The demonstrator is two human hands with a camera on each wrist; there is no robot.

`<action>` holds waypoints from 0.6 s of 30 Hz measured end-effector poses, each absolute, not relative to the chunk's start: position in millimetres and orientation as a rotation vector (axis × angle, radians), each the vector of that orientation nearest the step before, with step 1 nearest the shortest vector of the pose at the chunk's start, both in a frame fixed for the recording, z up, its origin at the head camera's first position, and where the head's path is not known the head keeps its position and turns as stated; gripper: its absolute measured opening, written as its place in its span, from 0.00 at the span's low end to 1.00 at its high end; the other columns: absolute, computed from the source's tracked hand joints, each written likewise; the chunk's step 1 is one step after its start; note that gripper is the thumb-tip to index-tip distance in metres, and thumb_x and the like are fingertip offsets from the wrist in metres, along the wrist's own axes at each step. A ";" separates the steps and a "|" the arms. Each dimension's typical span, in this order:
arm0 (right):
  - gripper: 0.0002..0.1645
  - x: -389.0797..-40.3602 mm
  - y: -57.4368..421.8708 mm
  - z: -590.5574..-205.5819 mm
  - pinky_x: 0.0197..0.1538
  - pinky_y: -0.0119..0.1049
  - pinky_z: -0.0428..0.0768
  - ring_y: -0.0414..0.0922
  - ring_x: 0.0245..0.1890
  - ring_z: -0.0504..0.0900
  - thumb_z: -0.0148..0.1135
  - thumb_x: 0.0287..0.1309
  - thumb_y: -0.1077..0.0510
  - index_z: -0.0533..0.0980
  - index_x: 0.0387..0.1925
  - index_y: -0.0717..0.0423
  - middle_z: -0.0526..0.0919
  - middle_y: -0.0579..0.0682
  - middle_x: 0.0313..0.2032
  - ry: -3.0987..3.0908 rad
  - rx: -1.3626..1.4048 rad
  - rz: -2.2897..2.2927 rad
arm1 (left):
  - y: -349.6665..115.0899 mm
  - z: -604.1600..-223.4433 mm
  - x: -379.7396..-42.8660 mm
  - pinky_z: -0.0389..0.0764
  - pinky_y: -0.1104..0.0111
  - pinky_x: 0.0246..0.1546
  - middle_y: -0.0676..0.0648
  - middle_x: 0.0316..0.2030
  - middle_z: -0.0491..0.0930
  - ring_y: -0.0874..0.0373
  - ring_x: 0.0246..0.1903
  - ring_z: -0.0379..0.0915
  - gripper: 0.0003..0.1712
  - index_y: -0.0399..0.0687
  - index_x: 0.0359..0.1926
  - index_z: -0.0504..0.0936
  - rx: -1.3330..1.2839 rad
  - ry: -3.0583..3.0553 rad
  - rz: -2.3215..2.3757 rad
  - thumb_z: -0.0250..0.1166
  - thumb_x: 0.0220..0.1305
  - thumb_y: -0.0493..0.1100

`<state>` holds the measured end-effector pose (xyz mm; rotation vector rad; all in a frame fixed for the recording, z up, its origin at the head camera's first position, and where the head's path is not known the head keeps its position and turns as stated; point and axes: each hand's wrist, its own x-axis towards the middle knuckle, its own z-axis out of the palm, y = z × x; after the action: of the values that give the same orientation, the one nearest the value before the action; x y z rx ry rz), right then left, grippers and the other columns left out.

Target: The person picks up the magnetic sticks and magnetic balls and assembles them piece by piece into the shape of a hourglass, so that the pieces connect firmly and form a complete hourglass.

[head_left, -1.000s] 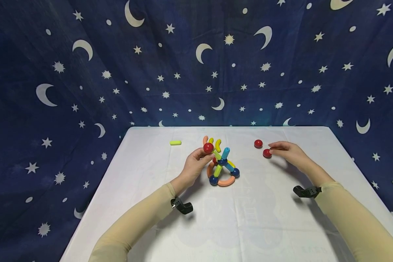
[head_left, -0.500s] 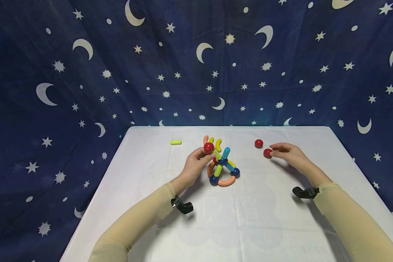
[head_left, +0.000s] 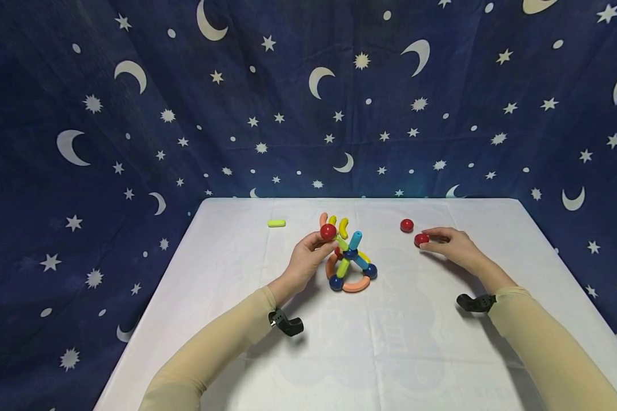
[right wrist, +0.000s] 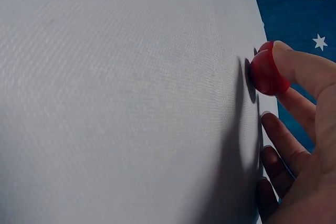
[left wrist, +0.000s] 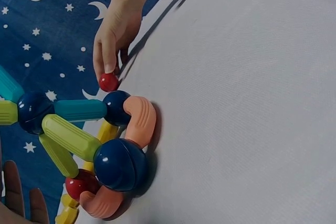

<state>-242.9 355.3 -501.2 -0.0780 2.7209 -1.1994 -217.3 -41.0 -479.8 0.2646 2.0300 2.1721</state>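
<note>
- Showing faintly on the white surface in the head view: pale marks, partly character-like, too dim to read.
- Seen lower right there: smaller strokes, equally illegible.
- Readable across all views: no text.

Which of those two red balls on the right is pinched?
The front red ball, pinched by the right hand between thumb and finger; the back red ball sits untouched behind.

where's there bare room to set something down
Free: white cloth in front of the stick frame, between the sleeves; also between the frame and the red ball in the right hand. Crowded: around the frame, with the left hand at its side and curved sticks behind.
</note>
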 end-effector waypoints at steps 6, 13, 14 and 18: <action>0.44 -245.1 354.9 -505.3 0.62 0.62 0.68 0.64 0.68 0.64 0.69 0.61 0.34 0.74 0.67 0.59 0.71 0.66 0.67 2.748 -0.043 -1.162 | -40.7 -481.6 -216.1 0.68 0.55 0.63 0.48 0.49 0.82 0.54 0.55 0.73 0.17 0.40 0.53 0.83 0.293 2.028 2.166 0.71 0.67 0.42; 0.41 -245.7 354.2 -505.2 0.60 0.63 0.67 0.65 0.67 0.62 0.68 0.62 0.35 0.75 0.65 0.59 0.71 0.66 0.65 2.764 -0.018 -1.145 | -39.9 -482.0 -215.7 0.70 0.56 0.63 0.49 0.49 0.82 0.55 0.55 0.73 0.18 0.40 0.55 0.83 0.292 2.014 2.160 0.70 0.68 0.42; 0.41 -245.7 354.0 -504.9 0.60 0.63 0.66 0.65 0.66 0.61 0.68 0.62 0.35 0.75 0.65 0.59 0.72 0.66 0.65 2.771 -0.013 -1.139 | -39.8 -482.1 -215.9 0.71 0.56 0.62 0.49 0.49 0.82 0.55 0.54 0.73 0.18 0.40 0.55 0.83 0.296 2.016 2.157 0.70 0.68 0.42; 0.40 -244.9 352.2 -503.8 0.59 0.66 0.63 0.66 0.64 0.61 0.68 0.62 0.36 0.76 0.63 0.60 0.73 0.66 0.62 2.804 0.005 -1.109 | -40.1 -482.3 -216.5 0.72 0.58 0.60 0.48 0.48 0.82 0.54 0.53 0.74 0.18 0.40 0.56 0.83 0.317 2.021 2.149 0.70 0.68 0.43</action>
<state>-244.9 352.2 -503.8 0.0047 2.8039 -1.1093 -216.5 -40.1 -482.3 0.3170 2.0209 2.1486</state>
